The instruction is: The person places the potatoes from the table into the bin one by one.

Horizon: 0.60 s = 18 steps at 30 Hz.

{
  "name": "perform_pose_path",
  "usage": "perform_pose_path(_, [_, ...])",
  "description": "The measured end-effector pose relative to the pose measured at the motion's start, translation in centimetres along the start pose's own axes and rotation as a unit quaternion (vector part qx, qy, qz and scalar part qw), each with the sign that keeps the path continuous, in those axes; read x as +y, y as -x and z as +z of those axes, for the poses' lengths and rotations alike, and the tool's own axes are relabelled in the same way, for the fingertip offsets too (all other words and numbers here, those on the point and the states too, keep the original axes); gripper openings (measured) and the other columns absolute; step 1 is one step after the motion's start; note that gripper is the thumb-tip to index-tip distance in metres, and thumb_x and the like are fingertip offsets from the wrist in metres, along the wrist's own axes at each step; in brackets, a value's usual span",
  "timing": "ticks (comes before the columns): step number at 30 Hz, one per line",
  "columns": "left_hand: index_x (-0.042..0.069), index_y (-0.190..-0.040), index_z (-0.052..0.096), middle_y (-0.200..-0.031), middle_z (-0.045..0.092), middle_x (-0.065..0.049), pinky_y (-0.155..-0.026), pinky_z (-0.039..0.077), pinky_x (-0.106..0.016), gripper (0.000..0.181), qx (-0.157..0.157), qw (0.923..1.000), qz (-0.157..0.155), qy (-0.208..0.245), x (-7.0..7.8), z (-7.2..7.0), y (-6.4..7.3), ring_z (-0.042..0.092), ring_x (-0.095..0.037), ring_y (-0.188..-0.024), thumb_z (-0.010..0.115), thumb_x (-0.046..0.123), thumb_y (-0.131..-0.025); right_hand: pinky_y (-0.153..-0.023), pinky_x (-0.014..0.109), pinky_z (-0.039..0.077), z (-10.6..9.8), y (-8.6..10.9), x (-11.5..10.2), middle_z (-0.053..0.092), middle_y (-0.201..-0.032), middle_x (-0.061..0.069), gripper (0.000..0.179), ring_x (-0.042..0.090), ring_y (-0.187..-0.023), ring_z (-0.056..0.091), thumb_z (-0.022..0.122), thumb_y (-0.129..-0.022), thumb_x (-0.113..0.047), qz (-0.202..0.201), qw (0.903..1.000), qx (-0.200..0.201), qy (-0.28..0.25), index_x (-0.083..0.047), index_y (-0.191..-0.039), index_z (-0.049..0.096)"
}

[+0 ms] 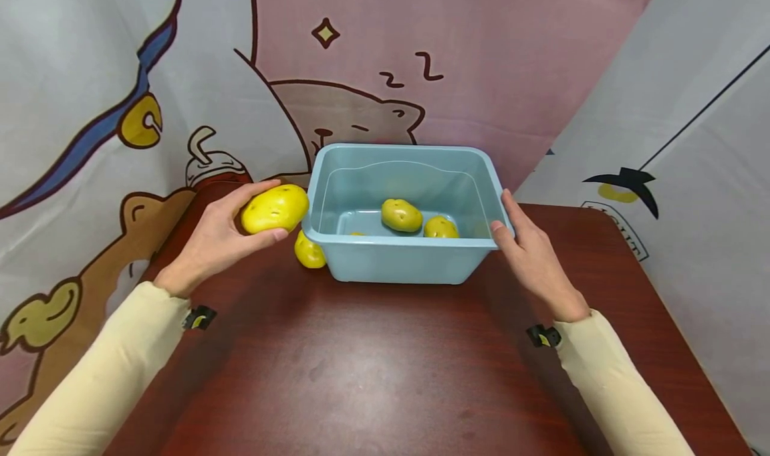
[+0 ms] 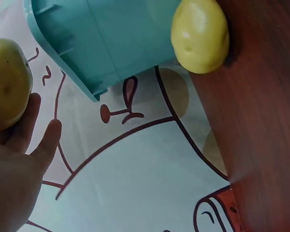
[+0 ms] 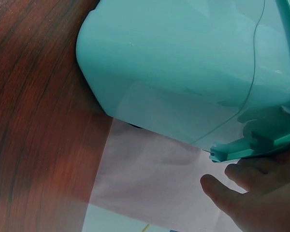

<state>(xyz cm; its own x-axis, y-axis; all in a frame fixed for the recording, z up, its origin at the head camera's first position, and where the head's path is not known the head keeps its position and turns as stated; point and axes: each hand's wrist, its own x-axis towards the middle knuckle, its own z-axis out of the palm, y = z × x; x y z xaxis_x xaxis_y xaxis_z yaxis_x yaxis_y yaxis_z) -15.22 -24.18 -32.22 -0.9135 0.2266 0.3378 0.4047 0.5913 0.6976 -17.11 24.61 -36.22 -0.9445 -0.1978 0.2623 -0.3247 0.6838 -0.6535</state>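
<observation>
Left hand grips a potato, long axis pointing toward the blue bin just right of the hand.

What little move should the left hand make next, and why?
Perhaps the left hand should ease its potato sideways over the blue tub and lower it in: it holds that potato right beside the tub, other potatoes lie inside, and the right hand grips the opposite side.
</observation>
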Motion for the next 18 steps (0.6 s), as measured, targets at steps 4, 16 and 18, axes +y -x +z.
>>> perform_pose_path(4, [0.024, -0.151, 0.055, -0.137, 0.062, 0.000, -0.081, 0.047, -0.021, 0.074, 0.001, 0.9998, 0.018, 0.004, 0.9, 0.2, -0.3, 0.056, -0.014, -0.104, 0.088, 0.020, -0.084, -0.115, 0.066, 0.031, 0.1, 0.0, 0.0, 0.019, -0.172, 0.002, 0.068, 0.039, -0.152, 0.031, 0.046, -0.110, -0.042, 0.002, 1.0000, 0.001, 0.001, -0.022, -0.167, 0.015])
perform_pose_path(16, [0.017, -0.148, 0.057, -0.137, 0.063, 0.000, -0.082, 0.051, -0.032, 0.071, -0.015, 0.9943, 0.105, -0.001, 3.0, 1.7, -2.7, 0.060, -0.017, -0.104, 0.087, 0.023, -0.083, -0.112, 0.069, 0.032, 0.0, 0.1, -0.2, 0.021, -0.171, 0.008, 0.067, 0.043, -0.150, 0.033, 0.047, -0.111, -0.036, -0.010, 0.9999, 0.003, -0.003, -0.019, -0.167, 0.016])
perform_pose_path(18, [0.018, -0.149, 0.056, -0.137, 0.063, 0.000, -0.083, 0.051, -0.037, 0.072, -0.027, 0.9933, 0.112, -0.004, 3.4, 2.1, -3.3, 0.060, -0.017, -0.104, 0.086, 0.026, -0.084, -0.112, 0.069, 0.032, 0.0, 0.0, -0.2, 0.021, -0.171, 0.007, 0.067, 0.042, -0.150, 0.033, 0.047, -0.111, -0.036, -0.010, 0.9999, 0.004, -0.003, -0.019, -0.167, 0.016])
